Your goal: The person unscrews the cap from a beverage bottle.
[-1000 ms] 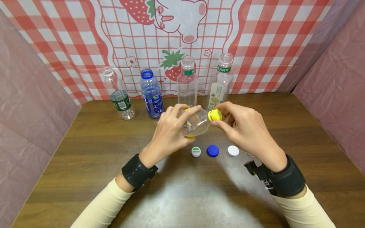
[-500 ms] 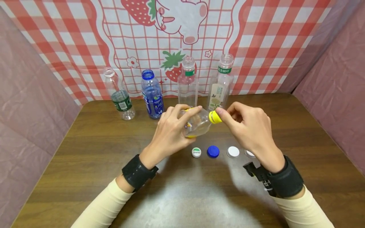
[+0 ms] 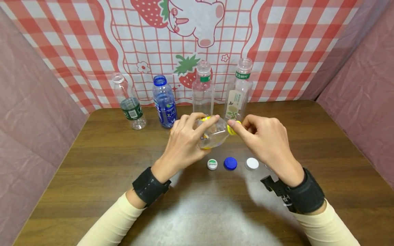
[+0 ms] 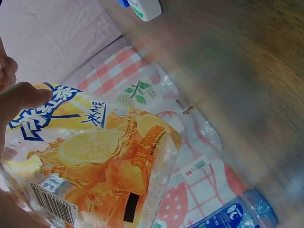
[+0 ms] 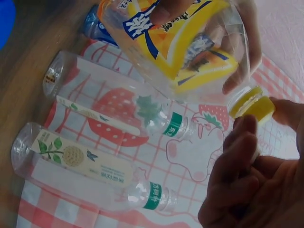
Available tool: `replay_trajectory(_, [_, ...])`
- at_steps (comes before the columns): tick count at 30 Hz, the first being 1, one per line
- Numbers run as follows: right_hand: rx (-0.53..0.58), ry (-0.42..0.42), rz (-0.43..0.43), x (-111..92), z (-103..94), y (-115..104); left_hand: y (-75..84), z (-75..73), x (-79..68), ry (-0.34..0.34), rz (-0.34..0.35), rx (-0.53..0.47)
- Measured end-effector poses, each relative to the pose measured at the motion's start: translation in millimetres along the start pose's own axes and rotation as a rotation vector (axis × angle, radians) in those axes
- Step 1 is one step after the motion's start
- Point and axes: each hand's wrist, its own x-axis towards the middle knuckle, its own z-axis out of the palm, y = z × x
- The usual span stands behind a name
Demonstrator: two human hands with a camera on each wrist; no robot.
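Note:
A clear plastic drink bottle (image 3: 218, 134) with a yellow-and-orange lemon label is held tilted above the table, its neck pointing right. My left hand (image 3: 184, 141) grips it round the body; the label (image 4: 102, 156) fills much of the left wrist view. At the neck, my right hand (image 3: 267, 143) pinches the yellow cap (image 5: 259, 107) between thumb and fingers. The cap sits on the bottle mouth, with a yellow ring showing below it in the right wrist view. Part of the bottle is hidden behind the left fingers.
Uncapped bottles stand along the back: one green-labelled (image 3: 130, 109), one blue (image 3: 165, 106), and two clear square ones, left (image 3: 203, 95) and right (image 3: 238, 97). Before me lie a white-and-green cap (image 3: 212, 164), a blue cap (image 3: 230, 163), a white cap (image 3: 252, 164) and another partly hidden one.
My right thumb has swung from the near underside of the yellow cap over its top, and the right hand has shifted slightly. The left hand and bottle have stayed nearly still.

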Motion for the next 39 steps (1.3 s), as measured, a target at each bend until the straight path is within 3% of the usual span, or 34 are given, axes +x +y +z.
replay_trajectory(11, [0.072, -0.046, -0.226, 1.7, -5.5, 3.5, -3.2, 2.8, 0.0, -0.015, -0.033, -0.05])
replay_trajectory(19, [0.099, -0.024, -0.24, 1.7, -3.5, 3.2, -2.9, 2.8, 0.4, -0.031, -0.059, -0.078])
replay_trajectory(23, [0.07, -0.03, -0.179, 0.5, -4.5, 2.1, -2.4, 1.3, -0.1, -0.031, -0.06, -0.078])
replay_trajectory(31, [0.002, -0.074, 0.095, -2.0, -5.7, -1.1, -1.1, 0.9, -0.7, 0.01, -0.007, -0.017])
replay_trajectory(39, [-0.003, -0.105, 0.114, -2.3, -2.3, -3.0, -0.7, 1.6, -1.3, 0.011, 0.012, 0.027])
